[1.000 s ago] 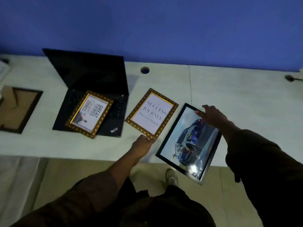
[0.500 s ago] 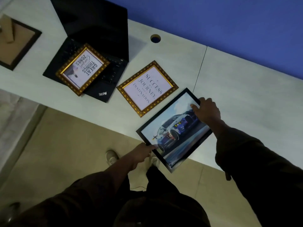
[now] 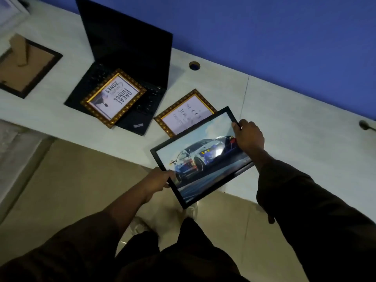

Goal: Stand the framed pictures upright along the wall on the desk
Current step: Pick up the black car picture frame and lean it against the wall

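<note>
I hold a black-framed car picture [image 3: 200, 155] lifted off the white desk [image 3: 295, 123], tilted over the desk's front edge. My left hand [image 3: 157, 180] grips its lower left edge. My right hand [image 3: 248, 137] grips its upper right corner. Behind it a gold-framed "Success" print [image 3: 183, 112] lies flat, partly hidden by the car picture. Another gold-framed print reading "Great Things" [image 3: 114, 97] lies on the keyboard of a laptop. At the far left a dark frame [image 3: 26, 66] lies face down, its brown backing and stand showing.
An open black laptop [image 3: 126, 47] stands left of centre against the blue wall [image 3: 264, 37]. A cable hole [image 3: 194, 65] is in the desk near the wall. A dark object [image 3: 366, 125] lies at the desk's right end. A white frame corner [image 3: 10, 9] shows top left.
My left hand left the "Success" print and took the car picture's lower edge. Both hands have lifted the car picture off the desk and turned it toward level. The view swung left.
</note>
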`<state>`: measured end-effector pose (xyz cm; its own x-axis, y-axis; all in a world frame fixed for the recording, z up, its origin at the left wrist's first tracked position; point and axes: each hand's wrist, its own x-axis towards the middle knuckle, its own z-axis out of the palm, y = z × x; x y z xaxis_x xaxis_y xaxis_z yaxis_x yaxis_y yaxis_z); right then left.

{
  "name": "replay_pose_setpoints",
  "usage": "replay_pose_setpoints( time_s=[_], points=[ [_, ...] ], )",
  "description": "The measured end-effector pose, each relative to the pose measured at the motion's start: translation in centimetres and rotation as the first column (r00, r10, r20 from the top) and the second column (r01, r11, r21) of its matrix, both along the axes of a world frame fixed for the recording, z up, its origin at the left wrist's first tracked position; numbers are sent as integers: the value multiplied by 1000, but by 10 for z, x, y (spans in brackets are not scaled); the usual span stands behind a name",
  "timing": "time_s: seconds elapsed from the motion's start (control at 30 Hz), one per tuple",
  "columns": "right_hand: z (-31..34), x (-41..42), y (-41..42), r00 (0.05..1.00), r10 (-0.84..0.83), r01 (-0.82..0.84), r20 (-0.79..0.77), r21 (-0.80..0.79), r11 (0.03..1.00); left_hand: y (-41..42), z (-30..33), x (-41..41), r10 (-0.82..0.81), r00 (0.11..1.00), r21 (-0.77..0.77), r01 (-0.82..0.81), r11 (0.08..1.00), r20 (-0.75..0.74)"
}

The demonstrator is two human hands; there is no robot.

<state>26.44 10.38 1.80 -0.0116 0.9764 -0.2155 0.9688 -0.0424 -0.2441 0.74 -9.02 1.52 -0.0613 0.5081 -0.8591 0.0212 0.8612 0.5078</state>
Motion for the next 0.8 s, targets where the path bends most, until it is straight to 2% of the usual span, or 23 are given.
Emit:
replay_pose_setpoints(
  time_s=[0.2, 0.43, 0.6, 0.8],
  points=[
    [31, -111, -24, 994, 54, -45, -91, 95, 994, -14, 33, -128, 122, 980, 212, -87, 973, -159],
    [77, -260, -33, 943, 285, -242, -173, 234, 942, -29, 66, -289, 342, 886, 398, -205, 894, -313],
    [123, -354, -16, 895, 381, -293, -232, 338, 894, -20, 96, -387, 449, 824, 514, -235, 825, -346],
    [166, -462, 36, 818, 490, -322, -301, 466, 824, 29, 138, -498, 541, 758, 631, -226, 742, -365]
  ],
)
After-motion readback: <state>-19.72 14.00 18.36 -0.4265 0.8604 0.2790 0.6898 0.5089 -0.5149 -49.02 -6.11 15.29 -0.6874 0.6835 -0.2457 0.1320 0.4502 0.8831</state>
